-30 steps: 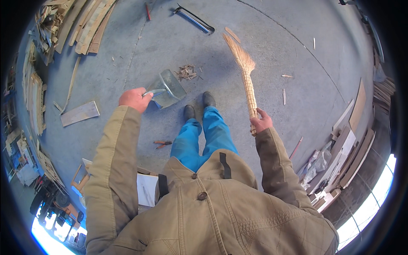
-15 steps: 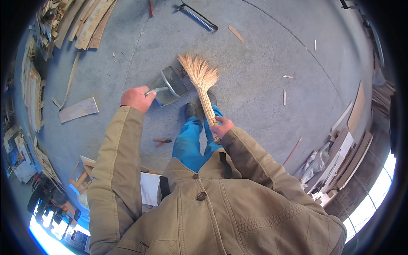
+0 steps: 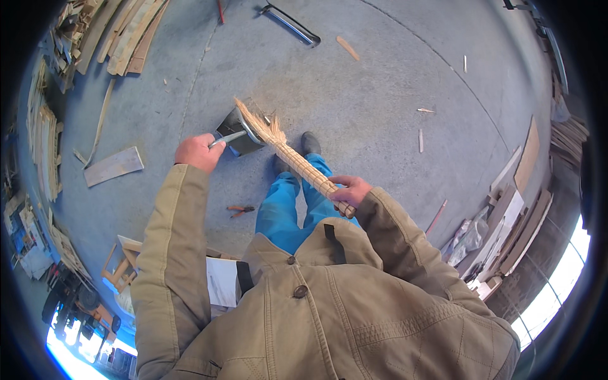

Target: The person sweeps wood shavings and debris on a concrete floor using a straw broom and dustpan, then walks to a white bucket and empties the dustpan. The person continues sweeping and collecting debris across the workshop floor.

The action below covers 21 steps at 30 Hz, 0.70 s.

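My left hand (image 3: 197, 152) is closed round the handle of a metal dustpan (image 3: 243, 143), which is held low over the concrete floor in front of my feet. In my right hand (image 3: 351, 192) I grip the bound handle of a straw hand broom (image 3: 300, 163). The broom slants up and left, and its bristles lie across the dustpan's far right edge, partly covering the pan. A little dark debris (image 3: 268, 119) shows beside the bristles. What lies inside the pan is too hidden to make out.
Orange-handled pliers (image 3: 240, 210) lie left of my legs. A hacksaw (image 3: 290, 24) and thin wood scraps (image 3: 348, 48) are farther ahead. Stacked boards (image 3: 130, 35) stand at the far left, a flat board (image 3: 114, 166) nearer. More boards (image 3: 501, 223) lean at the right beside a plastic bag (image 3: 470, 237).
The broom has swung left, its bristles moving from right of the dustpan onto its edge. My right hand has shifted slightly right. The dustpan and my left hand have shifted slightly left.
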{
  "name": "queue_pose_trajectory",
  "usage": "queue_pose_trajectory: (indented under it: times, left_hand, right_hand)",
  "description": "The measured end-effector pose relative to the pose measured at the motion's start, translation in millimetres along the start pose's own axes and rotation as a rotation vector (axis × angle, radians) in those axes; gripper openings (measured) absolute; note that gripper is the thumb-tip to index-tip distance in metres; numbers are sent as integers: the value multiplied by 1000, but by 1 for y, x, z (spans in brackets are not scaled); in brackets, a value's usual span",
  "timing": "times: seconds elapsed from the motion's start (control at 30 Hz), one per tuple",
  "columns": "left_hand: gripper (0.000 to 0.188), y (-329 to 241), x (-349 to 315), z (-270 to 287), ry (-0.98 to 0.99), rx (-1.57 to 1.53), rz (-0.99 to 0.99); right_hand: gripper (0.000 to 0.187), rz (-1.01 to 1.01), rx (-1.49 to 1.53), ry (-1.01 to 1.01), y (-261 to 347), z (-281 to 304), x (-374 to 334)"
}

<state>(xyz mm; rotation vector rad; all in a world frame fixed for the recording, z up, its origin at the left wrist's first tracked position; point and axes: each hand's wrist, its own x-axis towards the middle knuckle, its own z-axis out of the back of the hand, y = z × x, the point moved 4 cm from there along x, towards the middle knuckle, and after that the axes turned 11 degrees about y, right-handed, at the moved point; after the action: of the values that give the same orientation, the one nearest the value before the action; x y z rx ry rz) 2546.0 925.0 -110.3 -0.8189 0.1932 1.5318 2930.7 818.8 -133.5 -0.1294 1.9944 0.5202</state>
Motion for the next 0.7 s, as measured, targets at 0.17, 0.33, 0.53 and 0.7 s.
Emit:
queue_pose_trajectory:
  times: [0.17, 0.33, 0.53, 0.7]
  left_hand:
    - [35, 13, -10, -2, 2, -24, 37]
    - [35, 24, -16, -5, 8, -58, 58]
    - [35, 27, -25, -9, 15, -62, 76]
    - [35, 26, -19, -7, 26, -53, 76]
  right_hand:
    - [58, 57, 100, 19, -2, 15, -49]
    - [62, 34, 49, -74, 1, 25, -72]
    - [62, 62, -18, -205, 9, 19, -48]
    - [61, 38, -7, -168, 0, -10, 11]
